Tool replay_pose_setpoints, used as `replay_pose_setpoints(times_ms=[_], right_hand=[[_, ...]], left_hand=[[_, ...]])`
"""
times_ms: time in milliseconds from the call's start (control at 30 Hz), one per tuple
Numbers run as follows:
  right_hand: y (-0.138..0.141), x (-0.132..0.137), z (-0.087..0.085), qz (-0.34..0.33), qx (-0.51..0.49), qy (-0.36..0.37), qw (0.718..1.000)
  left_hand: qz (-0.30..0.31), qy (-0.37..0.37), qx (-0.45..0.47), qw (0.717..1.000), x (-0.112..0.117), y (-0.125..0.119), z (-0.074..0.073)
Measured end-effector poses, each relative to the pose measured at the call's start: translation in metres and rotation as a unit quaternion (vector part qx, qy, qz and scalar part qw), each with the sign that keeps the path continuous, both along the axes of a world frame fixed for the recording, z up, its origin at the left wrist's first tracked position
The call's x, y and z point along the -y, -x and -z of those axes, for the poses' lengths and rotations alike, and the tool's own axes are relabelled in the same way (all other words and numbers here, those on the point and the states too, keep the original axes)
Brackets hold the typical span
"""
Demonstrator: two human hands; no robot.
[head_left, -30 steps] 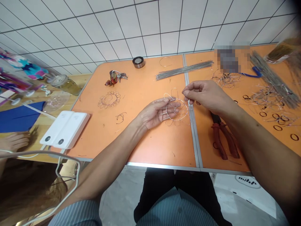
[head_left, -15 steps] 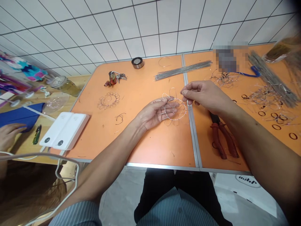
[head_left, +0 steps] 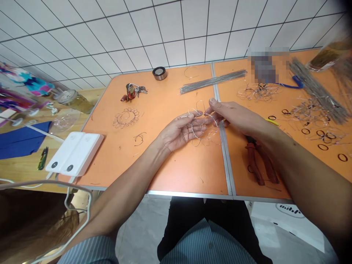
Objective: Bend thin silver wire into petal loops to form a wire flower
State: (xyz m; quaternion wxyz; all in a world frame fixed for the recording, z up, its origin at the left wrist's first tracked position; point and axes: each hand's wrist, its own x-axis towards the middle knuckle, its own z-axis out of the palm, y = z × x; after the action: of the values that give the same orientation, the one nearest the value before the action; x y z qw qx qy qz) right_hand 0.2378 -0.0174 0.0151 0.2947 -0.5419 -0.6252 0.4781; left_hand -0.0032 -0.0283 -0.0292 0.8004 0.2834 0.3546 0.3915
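Note:
A thin wire ring with looped petals (head_left: 205,138) is held over the orange table between my two hands. My left hand (head_left: 183,131), palm up, grips the ring's left side between thumb and fingers, its other fingers stretched beneath the ring. My right hand (head_left: 228,113) has its fingers curled at the ring's upper right edge, thumb raised; the fingertips are partly hidden behind the wire. Red-handled pliers (head_left: 260,165) lie under my right forearm, their jaws partly covered. Left of my hands rests another looped wire ring (head_left: 126,118), with a small wire coil (head_left: 139,138) near it.
A wire bundle (head_left: 213,81), a tape roll (head_left: 160,73) and keys (head_left: 134,92) lie at the back. Dark small rings (head_left: 323,147) and tangled wire pieces (head_left: 309,110) spread at right. White power banks (head_left: 74,152) with cables stand at left.
My right hand has turned and come down onto the ring's right edge, its thumb lifting away from the fingers. A co-worker's hand at far left has gone out of view.

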Motion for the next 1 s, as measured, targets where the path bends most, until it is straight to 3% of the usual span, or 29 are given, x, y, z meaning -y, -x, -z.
replay_pose_setpoints(times_ms=[267, 533, 1000], right_hand=[[0.004, -0.001, 0.004, -0.021, -0.059, 0.048, 0.997], [0.001, -0.007, 0.011, 0.015, -0.11, 0.053, 0.992], [-0.007, -0.011, 0.015, 0.044, -0.157, -0.005, 0.987]], left_hand=[[0.01, -0.001, 0.002, 1.0, -0.001, 0.001, -0.001], [0.004, -0.003, 0.005, 1.0, -0.002, 0.001, 0.002], [0.002, 0.005, -0.006, 1.0, -0.004, 0.002, 0.004]])
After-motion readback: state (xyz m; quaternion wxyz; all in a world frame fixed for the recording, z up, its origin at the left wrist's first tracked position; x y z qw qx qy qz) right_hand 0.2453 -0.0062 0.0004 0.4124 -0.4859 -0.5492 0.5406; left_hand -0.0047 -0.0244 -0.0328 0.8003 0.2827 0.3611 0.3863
